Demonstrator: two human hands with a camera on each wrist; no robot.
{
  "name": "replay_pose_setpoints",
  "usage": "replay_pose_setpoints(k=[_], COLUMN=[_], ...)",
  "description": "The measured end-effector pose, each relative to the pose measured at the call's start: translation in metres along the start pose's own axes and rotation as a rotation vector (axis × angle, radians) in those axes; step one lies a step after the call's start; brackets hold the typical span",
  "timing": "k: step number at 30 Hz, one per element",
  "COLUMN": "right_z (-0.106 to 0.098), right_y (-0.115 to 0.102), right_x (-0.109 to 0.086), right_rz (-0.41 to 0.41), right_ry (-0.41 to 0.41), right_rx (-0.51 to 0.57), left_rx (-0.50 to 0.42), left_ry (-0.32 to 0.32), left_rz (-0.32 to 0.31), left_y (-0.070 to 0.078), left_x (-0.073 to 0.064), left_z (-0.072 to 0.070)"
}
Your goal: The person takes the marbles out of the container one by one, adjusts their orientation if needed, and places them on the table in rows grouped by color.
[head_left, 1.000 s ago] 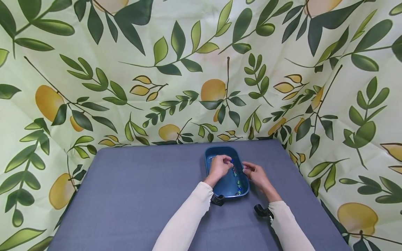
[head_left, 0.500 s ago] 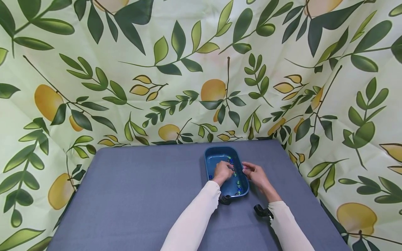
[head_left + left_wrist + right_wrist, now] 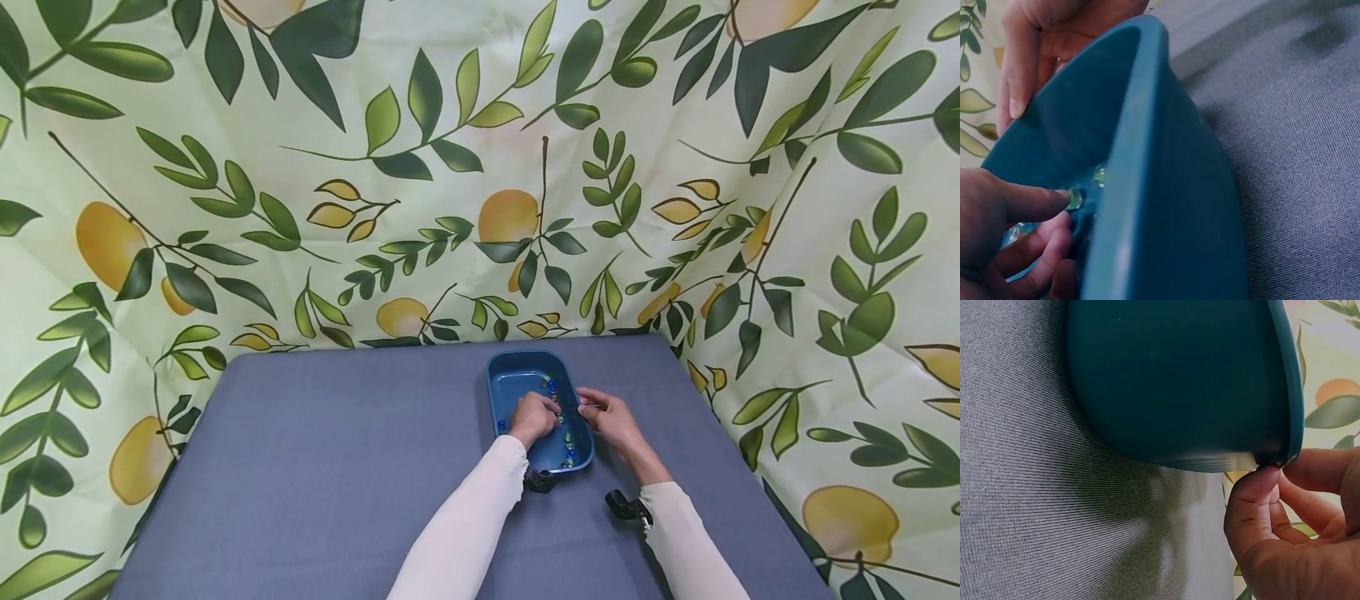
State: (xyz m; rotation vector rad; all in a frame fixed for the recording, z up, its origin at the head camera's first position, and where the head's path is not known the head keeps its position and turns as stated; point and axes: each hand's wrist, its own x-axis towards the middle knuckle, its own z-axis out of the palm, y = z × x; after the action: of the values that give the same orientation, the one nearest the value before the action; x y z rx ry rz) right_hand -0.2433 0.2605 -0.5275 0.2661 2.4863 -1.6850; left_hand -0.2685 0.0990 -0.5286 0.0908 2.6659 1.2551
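Observation:
A blue rectangular tray (image 3: 517, 383) stands near the far right of the table. Glass marbles run in a loose line along its right side, among them a marble cluster (image 3: 570, 446) at the near end. My left hand (image 3: 534, 417) reaches inside, fingers curled; in the left wrist view its thumb tip meets a green glass marble (image 3: 1075, 199), with the fingertips close below. The index finger's contact is partly hidden. On the right side, my right hand (image 3: 611, 418) pinches the tray's rim (image 3: 1294, 394) between thumb and fingers.
A lone blue marble (image 3: 502, 426) lies by the tray's left wall. Grey-blue cloth covers the table (image 3: 337, 450). Leaf-and-fruit printed fabric (image 3: 405, 250) rises behind and at the sides. Black straps sit on both wrists, one a wrist mount (image 3: 626, 505) on the right.
From the tray's far part, my left hand has come nearer and slightly right to the middle of the marble line, uncovering far marbles. My right hand keeps its hold on the rim.

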Motion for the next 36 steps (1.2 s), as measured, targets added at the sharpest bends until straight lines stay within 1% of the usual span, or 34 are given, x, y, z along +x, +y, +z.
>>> replay_pose_setpoints(k=[3, 10, 16, 21, 23, 26, 29, 31, 36], right_z=[0.000, 0.001, 0.003, 0.004, 0.004, 0.004, 0.004, 0.004, 0.002], right_y=[-0.001, 0.000, 0.001, 0.002, 0.003, 0.003, 0.003, 0.003, 0.003], right_x=[0.000, 0.000, 0.000, 0.000, 0.000, 0.000, -0.001, -0.001, -0.001], right_rz=[0.001, 0.004, -0.001, -0.005, -0.006, 0.005, 0.007, 0.010, 0.003], right_ry=[-0.001, 0.007, 0.012, 0.006, 0.003, 0.007, 0.002, 0.002, 0.009], right_rx=[0.008, 0.008, -0.001, 0.003, 0.012, 0.014, 0.013, 0.021, 0.038], left_rx=[0.023, 0.095, 0.109, 0.097, 0.063, 0.013, -0.020, -0.040, -0.116], left_ry=[0.008, 0.028, 0.040, 0.036, 0.030, 0.041, 0.056, 0.059, 0.068], left_rz=[-0.009, -0.004, 0.011, 0.008, -0.002, -0.002, 0.027, 0.063, 0.187], left_y=[-0.001, -0.002, -0.002, -0.003, -0.005, -0.006, -0.006, -0.003, 0.006], left_x=[0.000, -0.001, -0.005, -0.005, -0.004, -0.005, -0.008, -0.011, -0.018], left_z=[0.002, 0.009, 0.013, 0.012, 0.012, 0.011, 0.008, 0.004, -0.010])
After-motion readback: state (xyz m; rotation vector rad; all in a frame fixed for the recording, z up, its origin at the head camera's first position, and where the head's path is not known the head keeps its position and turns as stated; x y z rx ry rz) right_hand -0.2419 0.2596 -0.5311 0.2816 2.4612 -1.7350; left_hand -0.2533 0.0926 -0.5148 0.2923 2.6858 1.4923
